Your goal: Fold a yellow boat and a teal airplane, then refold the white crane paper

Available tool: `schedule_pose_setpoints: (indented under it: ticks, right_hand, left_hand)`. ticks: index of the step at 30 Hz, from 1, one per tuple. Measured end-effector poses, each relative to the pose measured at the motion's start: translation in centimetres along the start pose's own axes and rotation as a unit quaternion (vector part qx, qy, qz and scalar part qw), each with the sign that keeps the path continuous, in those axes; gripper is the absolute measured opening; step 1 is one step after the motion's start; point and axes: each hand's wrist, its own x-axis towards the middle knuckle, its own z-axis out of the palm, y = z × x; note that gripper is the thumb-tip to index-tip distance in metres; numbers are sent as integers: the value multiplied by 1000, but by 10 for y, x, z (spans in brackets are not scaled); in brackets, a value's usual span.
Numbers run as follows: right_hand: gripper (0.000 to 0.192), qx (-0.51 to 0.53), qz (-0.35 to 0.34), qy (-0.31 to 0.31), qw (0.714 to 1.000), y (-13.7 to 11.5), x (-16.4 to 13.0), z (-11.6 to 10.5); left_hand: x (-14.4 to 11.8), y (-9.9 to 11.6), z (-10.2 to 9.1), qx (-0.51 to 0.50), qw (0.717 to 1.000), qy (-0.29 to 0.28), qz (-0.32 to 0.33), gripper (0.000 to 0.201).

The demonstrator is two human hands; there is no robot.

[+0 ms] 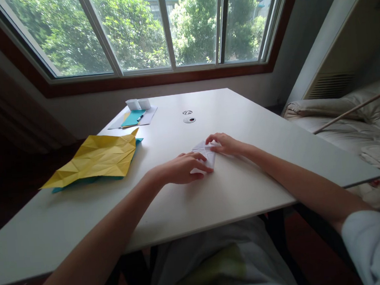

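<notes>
A small folded white paper point(210, 157) with creases lies flat on the white table point(182, 209), between my hands. My left hand point(186, 167) rests over its left side, fingers spread and the index fingertip at its near corner. At the upper right edge of the paper, my right hand point(225, 144) has its thumb and bent fingers closed on it. The fingers of both hands hide parts of the folds.
A large creased yellow sheet point(101, 157) lies on a teal sheet point(139, 140) at the left. Farther back are two white cups point(138, 104), teal paper point(133, 118) and a dark pen point(140, 118). A round table fitting point(190, 120) sits ahead. A sofa point(348, 124) stands right.
</notes>
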Motion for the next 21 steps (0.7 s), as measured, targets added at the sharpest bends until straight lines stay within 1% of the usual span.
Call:
schedule_pose_setpoints:
  ticks: [4, 6, 10, 13, 18, 21]
  right_hand:
    - [20, -21, -43, -9, 999, 0, -2, -4]
    - [19, -45, -56, -9, 997, 1, -3, -8]
    - [19, -88, -83, -17, 992, 0, -6, -15]
    - [17, -99, -114, -18, 988, -6, -7, -19]
    - [17, -54, -173, -35, 983, -22, -12, -18]
    - [15, -4, -205, -59, 977, -34, -14, -14]
  left_hand:
    - [-2, 0, -3, -9, 1000, 5, -9, 28]
    - [-4, -3, -6, -4, 1000, 3, -25, 26]
    - [-13, -20, -13, 17, 996, -10, -91, 27]
    - [-21, -33, -16, 44, 990, -9, -136, 32]
    - [-26, -46, -17, 99, 971, -2, -216, 35]
    - [-26, -52, -13, 110, 964, 17, -240, 36]
